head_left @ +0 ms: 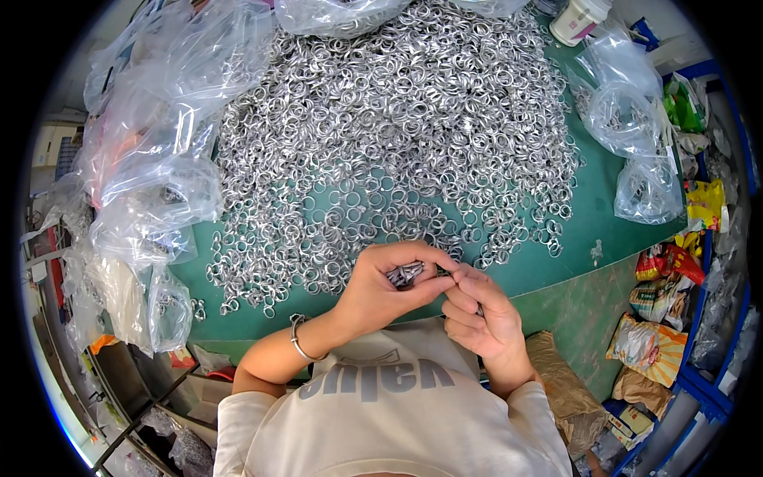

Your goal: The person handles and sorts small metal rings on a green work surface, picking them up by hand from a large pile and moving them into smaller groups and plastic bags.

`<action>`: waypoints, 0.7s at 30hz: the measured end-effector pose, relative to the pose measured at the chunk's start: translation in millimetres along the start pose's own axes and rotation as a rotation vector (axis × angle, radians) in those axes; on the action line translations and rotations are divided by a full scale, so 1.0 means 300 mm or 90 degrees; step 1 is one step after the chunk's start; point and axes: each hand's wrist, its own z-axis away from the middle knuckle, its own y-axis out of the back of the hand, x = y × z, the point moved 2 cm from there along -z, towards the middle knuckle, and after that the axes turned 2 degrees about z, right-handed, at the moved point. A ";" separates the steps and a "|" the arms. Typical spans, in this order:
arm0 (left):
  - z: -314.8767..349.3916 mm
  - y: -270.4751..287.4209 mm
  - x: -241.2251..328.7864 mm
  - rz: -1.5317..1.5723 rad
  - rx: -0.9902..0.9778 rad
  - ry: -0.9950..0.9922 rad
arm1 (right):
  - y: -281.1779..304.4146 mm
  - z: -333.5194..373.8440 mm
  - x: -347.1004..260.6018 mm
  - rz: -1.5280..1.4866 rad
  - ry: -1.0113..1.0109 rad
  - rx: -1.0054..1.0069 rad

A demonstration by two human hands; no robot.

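A wide heap of silver metal rings (413, 111) covers most of the green table top. At its near edge my left hand (387, 288) is curled around several of these rings (406, 274), which show between the palm and fingers. The tips of its thumb and index finger meet the fingertips of my right hand (482, 314). My right hand is closed in a pinch, and a small dark metal piece (479, 310) shows between its fingers, too little of it visible to name for certain. Whatever lies between the touching fingertips is hidden.
Clear plastic bags (163, 183) crowd the table's left side. More clear bags (628, 119) lie at the right, near a white cup (579, 21). A blue shelf rack (703, 381) with colourful packages stands right, and a brown sack (564, 393) sits below the table edge.
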 end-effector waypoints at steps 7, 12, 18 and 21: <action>0.016 -0.001 0.027 0.041 0.015 0.012 | -0.015 -0.004 0.021 0.008 -0.006 0.006; 0.024 -0.002 0.030 0.086 0.005 0.016 | -0.019 -0.006 0.028 0.025 -0.012 -0.006; 0.023 -0.006 0.031 0.146 -0.005 0.044 | -0.023 -0.011 0.036 0.026 -0.025 0.007; 0.027 -0.006 0.037 0.151 -0.009 0.060 | -0.021 -0.009 0.039 0.037 -0.025 0.013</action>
